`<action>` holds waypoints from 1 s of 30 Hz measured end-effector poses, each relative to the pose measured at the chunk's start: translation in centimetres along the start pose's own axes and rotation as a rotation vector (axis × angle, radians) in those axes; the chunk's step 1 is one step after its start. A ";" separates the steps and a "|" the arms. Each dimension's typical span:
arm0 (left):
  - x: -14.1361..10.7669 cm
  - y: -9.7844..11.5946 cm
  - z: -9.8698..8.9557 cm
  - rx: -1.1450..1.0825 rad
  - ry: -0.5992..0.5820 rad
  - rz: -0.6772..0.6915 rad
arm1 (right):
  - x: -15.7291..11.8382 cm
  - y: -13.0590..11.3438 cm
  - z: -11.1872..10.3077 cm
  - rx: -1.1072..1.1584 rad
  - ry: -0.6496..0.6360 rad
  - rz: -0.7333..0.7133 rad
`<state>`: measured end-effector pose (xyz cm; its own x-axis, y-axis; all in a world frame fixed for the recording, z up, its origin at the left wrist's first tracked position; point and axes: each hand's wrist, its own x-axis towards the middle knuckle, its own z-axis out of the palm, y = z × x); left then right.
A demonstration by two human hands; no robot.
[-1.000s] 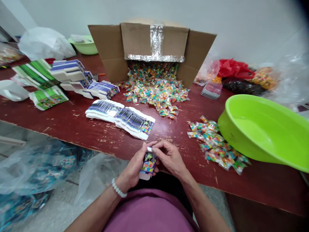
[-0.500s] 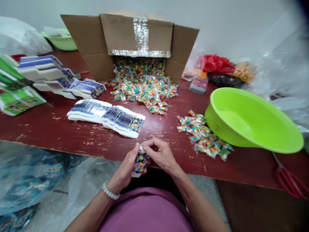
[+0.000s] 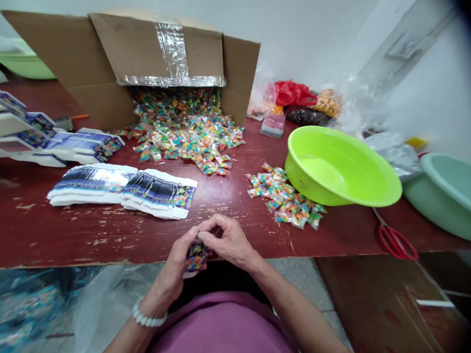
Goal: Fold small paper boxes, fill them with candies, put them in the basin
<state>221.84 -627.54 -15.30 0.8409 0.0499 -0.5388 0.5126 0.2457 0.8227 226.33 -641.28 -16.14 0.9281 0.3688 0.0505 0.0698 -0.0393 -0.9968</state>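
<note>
A small printed carton [image 3: 196,257], dark with colourful pictures, is held upright at the table's front edge. My left hand [image 3: 175,262] is closed around its side, a white bead bracelet on the wrist. The thumb and forefinger of my right hand [image 3: 228,241] pinch the carton's top end. Left of my hands lies a fanned row of flat cartons [image 3: 158,192] with white edges. Small wrapped candies [image 3: 287,198] form a pile to the right, beside a lime green basin [image 3: 340,169]. More candies [image 3: 191,135] spill from a cardboard box [image 3: 147,51].
Stacked blue cartons [image 3: 81,144] stand at the left. Red scissors [image 3: 395,240] overhang the table's front edge at the right, near a pale green basin [image 3: 441,196]. Plastic bags [image 3: 294,93] lie at the back. Below the table's left side hangs clear plastic [image 3: 114,299].
The view has turned to the right, bringing the pale green basin in. The carton's top end, white before, is now covered by my fingers. Both hands keep hold of it.
</note>
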 end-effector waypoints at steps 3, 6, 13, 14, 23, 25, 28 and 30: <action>0.0 -0.1 0.4 0.085 -0.032 -0.015 | 0.3 0.3 -0.5 -0.024 -0.021 0.002; 0.0 -0.2 0.7 0.119 -0.067 -0.068 | 0.4 0.4 -0.8 -0.032 -0.018 0.000; 0.0 -0.5 1.1 0.026 -0.039 -0.202 | -0.9 -0.2 -0.6 0.031 -0.029 0.028; 0.1 -0.6 1.2 0.004 -0.039 -0.225 | -1.2 -0.3 -0.5 0.071 -0.030 0.071; 0.4 -0.7 1.6 -0.125 -0.021 -0.161 | -1.7 1.0 0.1 0.053 0.031 -0.013; 0.4 -1.0 1.5 -0.118 -0.036 -0.153 | -1.4 1.3 -0.2 0.090 0.057 0.057; 0.4 -1.5 1.1 -0.129 -0.046 -0.185 | -0.9 1.4 -0.9 0.036 0.049 0.077; 0.4 -1.6 0.9 -0.140 -0.025 -0.194 | -0.5 1.4 -1.3 -0.027 0.005 0.057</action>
<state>221.50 -628.82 -16.65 0.7342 -0.0346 -0.6781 0.6371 0.3802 0.6705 226.42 -642.72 -17.47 0.9327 0.3606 -0.0058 0.0268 -0.0854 -0.9960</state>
